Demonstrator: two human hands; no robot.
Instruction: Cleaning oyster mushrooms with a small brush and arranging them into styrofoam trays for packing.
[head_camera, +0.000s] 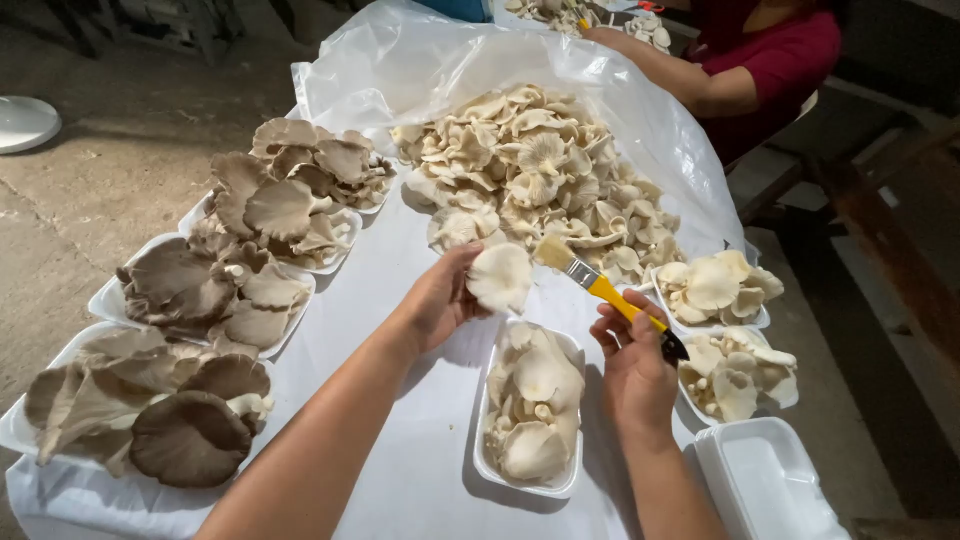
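Mushroom (500, 277) in raised left hand (440, 300), brush (600, 288) angled

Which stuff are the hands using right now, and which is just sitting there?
In use:
left hand holding a white mushroom
right hand holding a brush
tray underneath

Just sitting:
grey mushrooms
mushroom pile
empty trays
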